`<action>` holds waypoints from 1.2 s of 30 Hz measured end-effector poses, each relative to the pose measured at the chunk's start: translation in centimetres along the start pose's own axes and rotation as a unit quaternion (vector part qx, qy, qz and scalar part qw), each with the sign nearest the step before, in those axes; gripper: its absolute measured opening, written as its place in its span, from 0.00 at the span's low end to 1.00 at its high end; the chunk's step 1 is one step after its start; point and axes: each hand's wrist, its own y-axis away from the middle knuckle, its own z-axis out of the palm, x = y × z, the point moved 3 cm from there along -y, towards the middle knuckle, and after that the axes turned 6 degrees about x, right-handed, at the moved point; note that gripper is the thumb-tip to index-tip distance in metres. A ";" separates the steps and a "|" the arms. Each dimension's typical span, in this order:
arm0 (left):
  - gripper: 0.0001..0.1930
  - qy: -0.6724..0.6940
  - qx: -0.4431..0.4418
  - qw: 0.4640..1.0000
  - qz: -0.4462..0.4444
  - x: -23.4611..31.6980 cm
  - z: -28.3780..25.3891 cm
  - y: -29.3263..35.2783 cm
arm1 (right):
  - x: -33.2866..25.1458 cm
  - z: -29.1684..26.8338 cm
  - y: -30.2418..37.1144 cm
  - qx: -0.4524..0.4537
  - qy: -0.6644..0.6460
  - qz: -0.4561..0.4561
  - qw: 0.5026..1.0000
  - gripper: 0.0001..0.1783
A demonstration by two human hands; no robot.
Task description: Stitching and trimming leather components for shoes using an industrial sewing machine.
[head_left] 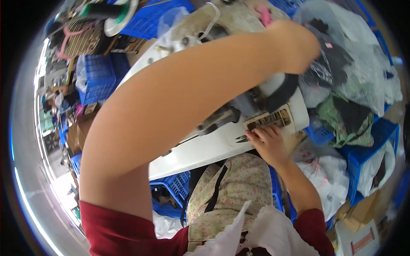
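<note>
My left arm stretches from the lower left across the white sewing table (192, 155) to the upper right. At its end my left hand (294, 47) is beside dark cloth pieces in clear plastic (329, 64); its fingers are hidden, so I cannot tell whether it grips anything. My right hand (270, 145) rests at the table's front edge, fingers apart and lying on the rim of a shallow tray (291, 114) of small metal parts. Just left of it lie dark thread snips (242, 139). My left arm covers much of a sewing machine (245, 104). Behind it sits a black curved piece (284, 94).
Clear plastic bags (363, 55) and a green bag (341, 119) crowd the right side. A blue crate (371, 149) stands there too. Another blue crate (98, 74) is at the left, below a thread cone (102, 11). A pink object (264, 15) lies at the far end.
</note>
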 end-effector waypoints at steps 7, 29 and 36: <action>0.06 0.105 0.059 0.992 0.027 6.1 -14.1 13.3 | 0.4 5.6 2.2 -0.059 -0.176 0.225 0.957 0.24; 0.13 0.198 0.202 0.384 -0.879 24.2 20.4 75.7 | -20.6 22.4 -6.5 -0.274 0.011 -0.340 0.899 0.36; 0.15 0.139 0.202 0.580 -0.777 13.0 30.5 84.4 | -19.8 21.9 -6.3 -0.250 0.049 -0.305 0.917 0.35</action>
